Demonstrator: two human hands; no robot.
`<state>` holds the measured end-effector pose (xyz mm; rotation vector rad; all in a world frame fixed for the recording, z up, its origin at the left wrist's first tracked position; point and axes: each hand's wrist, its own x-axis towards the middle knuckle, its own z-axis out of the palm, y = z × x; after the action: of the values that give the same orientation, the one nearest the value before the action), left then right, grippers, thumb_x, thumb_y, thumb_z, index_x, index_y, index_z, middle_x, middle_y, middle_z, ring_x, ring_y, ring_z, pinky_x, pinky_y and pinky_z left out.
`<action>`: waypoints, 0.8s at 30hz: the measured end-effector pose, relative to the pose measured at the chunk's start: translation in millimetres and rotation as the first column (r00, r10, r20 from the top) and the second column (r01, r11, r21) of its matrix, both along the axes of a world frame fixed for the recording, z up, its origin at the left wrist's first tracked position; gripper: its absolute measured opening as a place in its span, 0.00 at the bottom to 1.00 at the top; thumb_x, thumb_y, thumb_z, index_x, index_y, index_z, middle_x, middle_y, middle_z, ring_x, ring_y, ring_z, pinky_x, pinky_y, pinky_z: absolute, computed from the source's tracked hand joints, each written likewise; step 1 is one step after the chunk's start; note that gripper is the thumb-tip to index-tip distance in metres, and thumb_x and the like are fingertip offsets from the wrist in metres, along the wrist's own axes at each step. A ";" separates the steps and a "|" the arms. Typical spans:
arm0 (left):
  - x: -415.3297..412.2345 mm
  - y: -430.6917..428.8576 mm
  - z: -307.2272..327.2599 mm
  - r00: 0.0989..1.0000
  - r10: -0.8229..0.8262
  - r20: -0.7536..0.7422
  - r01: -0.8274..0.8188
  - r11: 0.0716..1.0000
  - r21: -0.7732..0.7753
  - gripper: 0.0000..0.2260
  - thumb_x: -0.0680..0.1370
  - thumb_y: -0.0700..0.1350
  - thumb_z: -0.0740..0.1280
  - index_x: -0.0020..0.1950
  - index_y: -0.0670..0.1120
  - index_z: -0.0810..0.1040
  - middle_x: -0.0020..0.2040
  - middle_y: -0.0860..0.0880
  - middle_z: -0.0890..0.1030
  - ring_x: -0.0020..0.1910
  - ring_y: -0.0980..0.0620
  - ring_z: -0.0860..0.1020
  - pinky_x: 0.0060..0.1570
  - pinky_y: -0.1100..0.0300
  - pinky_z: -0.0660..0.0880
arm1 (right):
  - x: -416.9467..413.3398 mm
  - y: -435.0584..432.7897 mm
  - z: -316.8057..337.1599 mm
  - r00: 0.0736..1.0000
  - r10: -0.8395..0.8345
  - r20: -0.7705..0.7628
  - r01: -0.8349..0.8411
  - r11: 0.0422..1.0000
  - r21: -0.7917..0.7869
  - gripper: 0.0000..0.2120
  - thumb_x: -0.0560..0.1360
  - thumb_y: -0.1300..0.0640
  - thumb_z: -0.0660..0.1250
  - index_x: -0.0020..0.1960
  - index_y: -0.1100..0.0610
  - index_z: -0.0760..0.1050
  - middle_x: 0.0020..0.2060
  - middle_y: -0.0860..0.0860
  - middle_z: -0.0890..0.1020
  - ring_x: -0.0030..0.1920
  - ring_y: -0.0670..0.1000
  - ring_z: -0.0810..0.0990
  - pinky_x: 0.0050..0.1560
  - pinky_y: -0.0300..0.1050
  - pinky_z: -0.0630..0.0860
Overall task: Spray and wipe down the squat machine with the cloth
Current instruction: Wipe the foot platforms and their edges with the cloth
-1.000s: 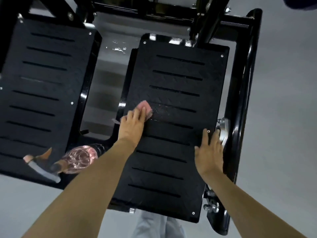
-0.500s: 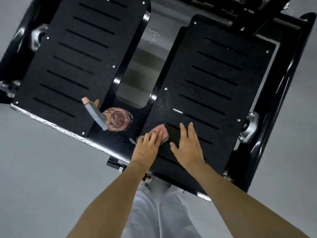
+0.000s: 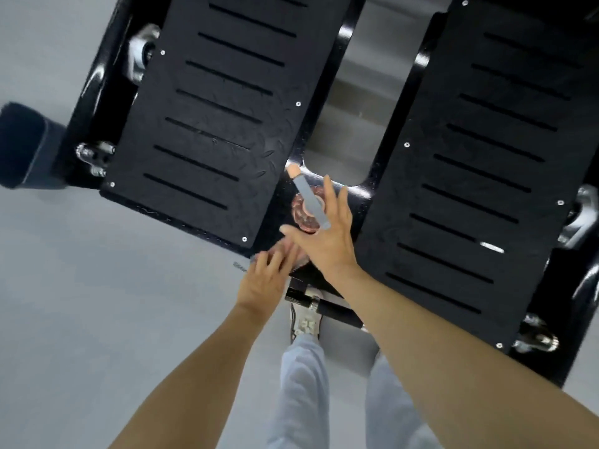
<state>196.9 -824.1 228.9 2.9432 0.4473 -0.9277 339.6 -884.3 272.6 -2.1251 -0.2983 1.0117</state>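
Head view, nearest first: pale trouser legs [image 3: 301,384] and a shoe [image 3: 306,322] down at six o'clock, over grey floor [image 3: 97,319]. Up to the left hand [image 3: 264,281], just below centre: laid fairly flat, fingers pressing a pink cloth [image 3: 299,259] onto the near lip of the squat machine [image 3: 348,37]. No clutching, as far as the blur allows.

On to the right hand [image 3: 324,236], at one o'clock from the left: wide open, fingers fanned, holding nothing, poised over the spray bottle [image 3: 304,215]. Touching it or not? Cannot tell from above. Upright on the black crossbar [image 3: 359,202] between the plates, grey trigger [image 3: 309,202] pointing to eleven o'clock. Further out, left footplate [image 3: 201,124] at ten o'clock, right footplate [image 3: 479,176] at two.

Looks like a reach for another spray. Risks from here: could clip the trigger with those spread fingers and tip the bottle off the narrow bar into the gap at twelve o'clock. Could also let the cloth slide off the edge toward seven o'clock, with only light pressure pinning it down.
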 end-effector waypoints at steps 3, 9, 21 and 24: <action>-12.5 27.5 1.2 0.986 0.153 -0.072 -0.154 0.988 0.000 0.35 0.78 0.36 0.58 0.78 0.43 0.40 0.73 0.41 0.58 0.58 0.45 0.68 0.57 0.56 0.72 | 7.0 15.3 -2.4 0.995 -0.087 0.054 0.085 0.996 0.038 0.32 0.67 0.36 0.70 0.68 0.43 0.66 0.75 0.52 0.60 0.74 0.51 0.58 0.69 0.44 0.60; 18.5 -22.4 11.9 0.875 0.479 -0.066 -0.484 0.866 -0.124 0.35 0.77 0.35 0.60 0.77 0.37 0.41 0.69 0.39 0.58 0.58 0.45 0.66 0.56 0.58 0.74 | 17.2 9.8 27.8 0.957 -0.171 0.233 0.158 0.985 0.072 0.09 0.74 0.52 0.68 0.43 0.58 0.75 0.31 0.46 0.75 0.36 0.49 0.77 0.42 0.53 0.77; 41.2 18.9 -1.2 0.995 -0.041 0.094 0.047 0.997 -0.061 0.33 0.78 0.34 0.58 0.77 0.38 0.42 0.72 0.40 0.58 0.59 0.44 0.68 0.57 0.57 0.71 | 13.8 -58.1 52.0 0.829 -0.394 0.398 0.457 0.886 -0.075 0.18 0.73 0.52 0.70 0.30 0.48 0.66 0.27 0.45 0.73 0.30 0.47 0.74 0.33 0.41 0.72; 59.7 38.5 0.1 0.983 0.172 0.061 -0.175 0.983 0.048 0.34 0.78 0.33 0.60 0.76 0.35 0.41 0.73 0.37 0.54 0.59 0.45 0.68 0.57 0.57 0.72 | 11.4 -73.1 52.0 0.835 -0.387 0.392 0.456 0.885 -0.098 0.17 0.73 0.52 0.71 0.30 0.48 0.66 0.27 0.45 0.73 0.28 0.46 0.73 0.29 0.37 0.68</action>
<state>256.6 -785.6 229.0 2.9088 0.7236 -0.8224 351.0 -957.4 324.6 -2.4017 0.1055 0.3953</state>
